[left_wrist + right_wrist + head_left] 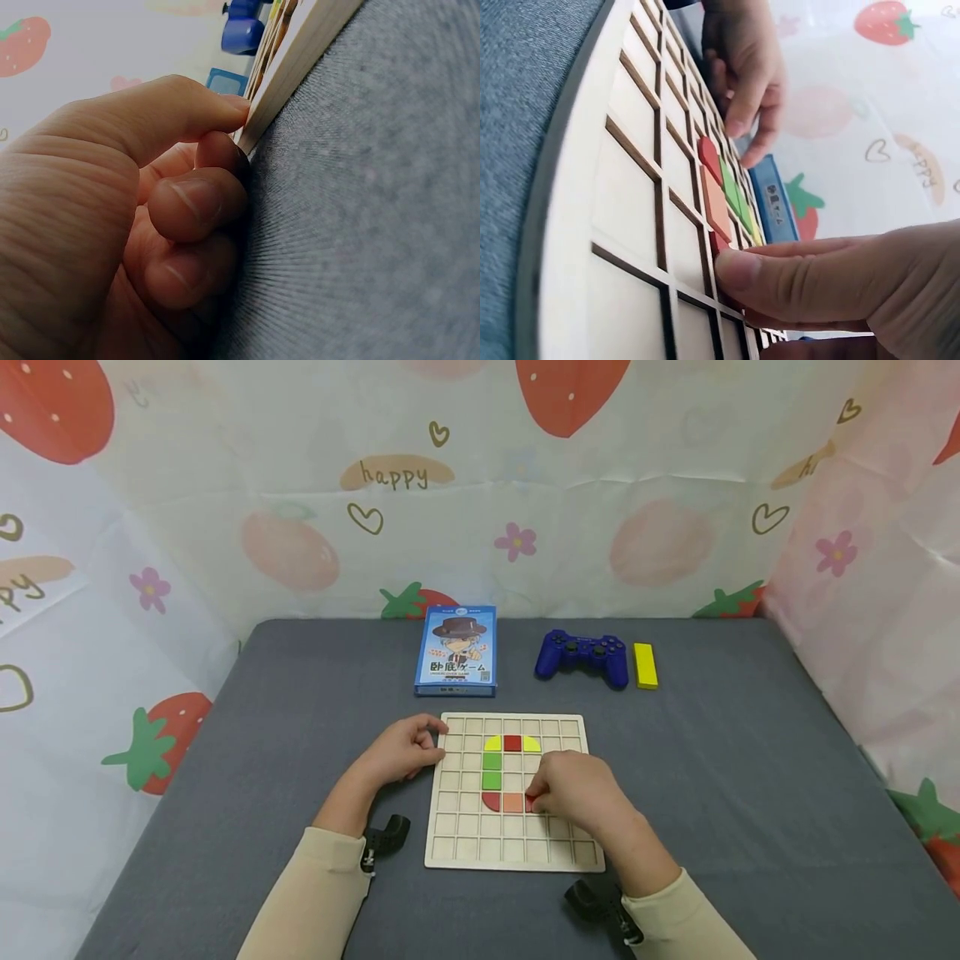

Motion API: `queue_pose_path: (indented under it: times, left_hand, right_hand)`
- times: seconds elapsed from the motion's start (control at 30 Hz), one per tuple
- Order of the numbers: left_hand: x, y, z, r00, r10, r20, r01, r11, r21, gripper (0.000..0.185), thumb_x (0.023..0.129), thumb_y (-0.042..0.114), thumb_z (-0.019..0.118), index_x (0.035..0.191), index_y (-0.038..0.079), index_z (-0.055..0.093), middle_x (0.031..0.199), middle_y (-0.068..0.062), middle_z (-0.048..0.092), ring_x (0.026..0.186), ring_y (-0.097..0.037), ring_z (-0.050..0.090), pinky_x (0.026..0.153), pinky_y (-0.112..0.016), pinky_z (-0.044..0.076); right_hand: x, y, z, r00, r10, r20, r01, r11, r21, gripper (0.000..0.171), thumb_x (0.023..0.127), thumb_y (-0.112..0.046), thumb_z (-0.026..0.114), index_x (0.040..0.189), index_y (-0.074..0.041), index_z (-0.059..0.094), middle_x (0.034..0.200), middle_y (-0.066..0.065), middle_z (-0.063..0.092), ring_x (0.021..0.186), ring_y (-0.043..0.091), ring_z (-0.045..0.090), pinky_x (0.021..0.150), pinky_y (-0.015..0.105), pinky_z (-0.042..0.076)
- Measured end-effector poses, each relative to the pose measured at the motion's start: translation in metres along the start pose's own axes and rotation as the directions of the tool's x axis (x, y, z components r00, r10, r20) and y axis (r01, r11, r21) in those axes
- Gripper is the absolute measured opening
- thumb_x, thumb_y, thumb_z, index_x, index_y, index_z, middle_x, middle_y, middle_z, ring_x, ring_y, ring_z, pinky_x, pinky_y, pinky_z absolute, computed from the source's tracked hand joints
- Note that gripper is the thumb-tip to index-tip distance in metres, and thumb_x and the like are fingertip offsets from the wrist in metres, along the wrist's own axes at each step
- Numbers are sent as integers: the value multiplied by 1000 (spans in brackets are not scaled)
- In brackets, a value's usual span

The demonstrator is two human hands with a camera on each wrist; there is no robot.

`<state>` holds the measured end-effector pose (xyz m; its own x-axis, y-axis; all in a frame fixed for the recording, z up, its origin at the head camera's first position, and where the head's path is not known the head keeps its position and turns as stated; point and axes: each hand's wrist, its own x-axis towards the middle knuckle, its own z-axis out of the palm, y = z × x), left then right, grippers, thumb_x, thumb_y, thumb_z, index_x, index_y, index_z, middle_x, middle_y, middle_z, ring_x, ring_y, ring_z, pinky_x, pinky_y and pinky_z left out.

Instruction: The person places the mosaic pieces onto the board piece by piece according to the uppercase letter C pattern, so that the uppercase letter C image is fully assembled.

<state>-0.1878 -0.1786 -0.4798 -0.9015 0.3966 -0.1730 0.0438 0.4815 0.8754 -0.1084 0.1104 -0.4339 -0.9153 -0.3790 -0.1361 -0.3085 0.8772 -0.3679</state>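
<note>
A pale wooden grid board (515,865) lies on the grey cloth, its square cells framed by thin raised strips. My left hand (397,750) holds the board's left edge near the far corner, thumb and forefinger against it. At the board's middle, my right hand (579,787) pinches a small red piece (717,244) at a cell beside an orange square (513,802). A rounded red piece (491,802) sits left of that square. Two green squares (492,771) run up from there to a yellow rounded piece (492,743), a dark red square (512,743) and another yellow piece (532,744).
Behind the board lies a blue game box (455,652). To its right are a blue game controller (582,657) and a yellow block (645,666). A patterned cloth (480,493) hangs at the table's back and sides.
</note>
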Motion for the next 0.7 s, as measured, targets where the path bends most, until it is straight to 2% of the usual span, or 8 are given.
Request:
queue_pose_path:
  times: [0.1, 0.23, 0.33, 0.47, 0.57, 0.7]
  left_hand:
    - [0, -1, 0, 1000, 6, 2, -6, 1000, -6, 36, 94, 11, 72, 128, 5, 61, 65, -4, 55, 44, -15, 42, 44, -30, 34]
    - [0, -4, -1, 1000, 14, 13, -13, 1000, -14, 36, 95, 11, 71, 129, 4, 60, 65, -4, 54, 43, -15, 41, 44, -31, 34]
    - [1, -6, 0, 1000, 15, 21, -15, 1000, -15, 36, 96, 11, 71, 129, 4, 60, 65, -4, 54, 43, -15, 41, 44, -31, 35]
    - [1, -8, 1, 1000, 12, 25, -12, 1000, -17, 36, 96, 10, 71, 130, 4, 60, 64, -4, 54, 42, -15, 41, 44, -32, 35]
    - [3, -8, 3, 999, 21, 32, -20, 1000, -12, 36, 96, 10, 70, 129, 5, 60, 64, -3, 54, 42, -15, 41, 44, -32, 35]
    - [6, -6, 5, 998, 41, 46, -41, 999, 6, 36, 96, 11, 70, 129, 5, 60, 65, -3, 54, 42, -15, 42, 44, -32, 35]
  right_hand:
    - [2, 2, -3, 999, -27, 23, 26, 999, 37, 12, 82, -20, 88, 94, -22, 85, 89, -10, 71, 83, 11, 64, 72, 36, 53]
    - [5, 10, -21, 999, -31, 29, 27, 993, 113, 23, 87, -23, 83, 110, -16, 81, 88, -8, 68, 76, 12, 58, 67, 35, 49]
    - [5, 20, -41, 999, -15, -30, 19, 990, 140, 31, 93, -28, 78, 119, -12, 77, 89, -6, 66, 74, 14, 56, 65, 34, 48]
    - [2, 34, -61, 988, 8, -157, 15, 989, 146, 30, 97, -28, 73, 121, -10, 75, 92, -2, 65, 76, 17, 57, 65, 36, 48]
    - [1, 43, -64, 956, 28, -293, 5, 994, 111, 25, 98, -25, 71, 118, -10, 76, 97, 2, 65, 77, 18, 57, 65, 38, 48]
    - [0, 54, -62, 890, 41, -454, -17, 998, 56, 21, 99, -21, 69, 115, -9, 76, 102, 7, 65, 79, 21, 58, 65, 41, 49]
